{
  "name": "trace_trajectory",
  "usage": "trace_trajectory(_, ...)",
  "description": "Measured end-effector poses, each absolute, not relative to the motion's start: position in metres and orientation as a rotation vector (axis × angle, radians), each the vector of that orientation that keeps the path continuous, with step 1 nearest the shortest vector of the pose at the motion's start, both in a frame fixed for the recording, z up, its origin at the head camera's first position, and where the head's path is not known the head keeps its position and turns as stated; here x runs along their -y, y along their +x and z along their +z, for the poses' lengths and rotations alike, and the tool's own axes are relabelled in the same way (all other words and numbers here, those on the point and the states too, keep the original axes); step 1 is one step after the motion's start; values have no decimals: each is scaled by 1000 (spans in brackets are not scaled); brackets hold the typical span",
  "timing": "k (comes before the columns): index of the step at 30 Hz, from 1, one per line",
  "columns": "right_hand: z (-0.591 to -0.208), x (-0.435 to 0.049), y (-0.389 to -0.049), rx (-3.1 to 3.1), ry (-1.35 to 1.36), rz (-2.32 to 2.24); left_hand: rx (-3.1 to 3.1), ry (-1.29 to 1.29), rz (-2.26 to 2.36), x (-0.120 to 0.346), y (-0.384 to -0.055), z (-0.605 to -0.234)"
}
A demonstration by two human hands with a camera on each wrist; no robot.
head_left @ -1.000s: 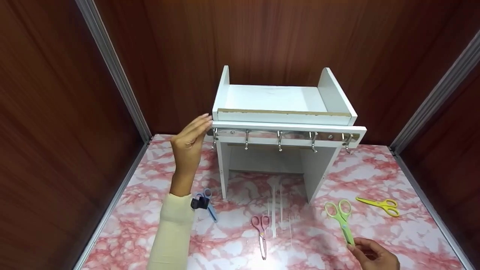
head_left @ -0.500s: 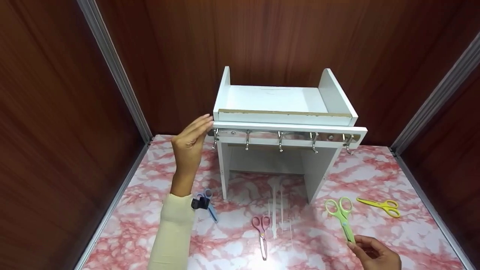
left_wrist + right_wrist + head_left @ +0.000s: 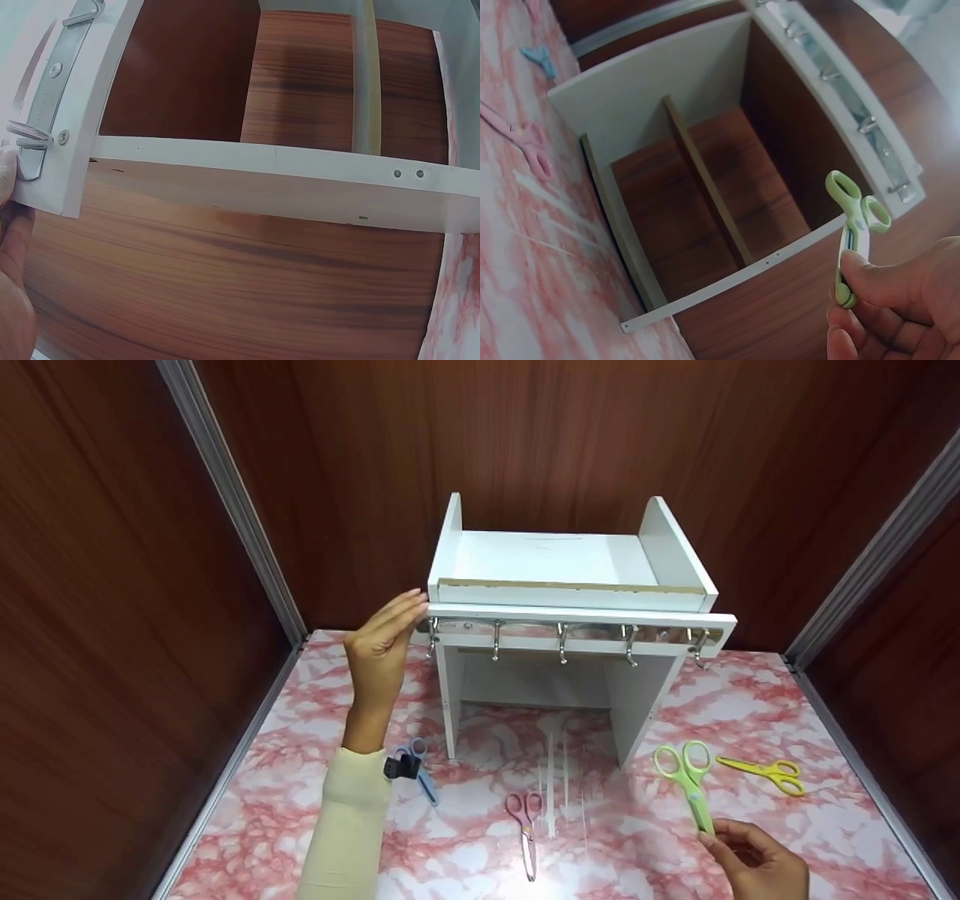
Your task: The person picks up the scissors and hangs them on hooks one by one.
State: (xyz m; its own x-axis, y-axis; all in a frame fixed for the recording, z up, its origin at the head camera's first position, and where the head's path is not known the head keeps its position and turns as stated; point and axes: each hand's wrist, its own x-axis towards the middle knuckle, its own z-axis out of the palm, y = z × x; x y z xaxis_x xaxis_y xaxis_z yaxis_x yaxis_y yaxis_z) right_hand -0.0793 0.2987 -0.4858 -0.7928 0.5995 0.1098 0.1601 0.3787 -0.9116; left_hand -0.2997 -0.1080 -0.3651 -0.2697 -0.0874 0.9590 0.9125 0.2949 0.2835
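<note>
A white shelf unit (image 3: 555,561) stands on the table, with a white board and metal hook rack (image 3: 525,630) along its upper front. My left hand (image 3: 382,634) pinches the left end of this hook rack, its thumb (image 3: 6,171) on the front face in the left wrist view. Lower right, my right hand (image 3: 765,864) pinches light green scissors (image 3: 698,808) by the blade end, finger loops pointing up and away from the hand. In the right wrist view the green scissors (image 3: 853,225) overlap the shelf's front edge below the hooks.
Pink scissors (image 3: 526,831) lie in front of the shelf, blue scissors (image 3: 426,785) beside the left forearm, and yellow scissors (image 3: 763,769) at the right. Dark wood-look walls (image 3: 555,435) surround the red-and-white marbled table (image 3: 285,780) at the back and sides.
My right hand has risen slightly with the green scissors, moving up and a little to the right. The left hand keeps its place at the hook rack.
</note>
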Motion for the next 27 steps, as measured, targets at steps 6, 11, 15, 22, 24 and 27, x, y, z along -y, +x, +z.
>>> trace_trajectory(6, -481, -298, -82, 2195, -676, 1406, 1502, -795, -1188, 108, -300, -367)
trace_trajectory(11, -479, -297, -84, 2175, -648, 1401, 1496, -786, -1185, 108, -301, -365)
trace_trajectory(15, -477, -296, -86, 2150, -623, 1393, 1502, -791, -1174, 108, -301, -364)
trace_trajectory(22, -474, -296, -89, 2151, -589, 1379, 1499, -789, -1176, 108, -301, -365)
trace_trajectory(24, -473, -295, -89, 2153, -590, 1372, 1497, -788, -1175, 108, -301, -365)
trace_trajectory(27, -472, -294, -90, 2150, -572, 1370, 1493, -788, -1175, 108, -302, -364)
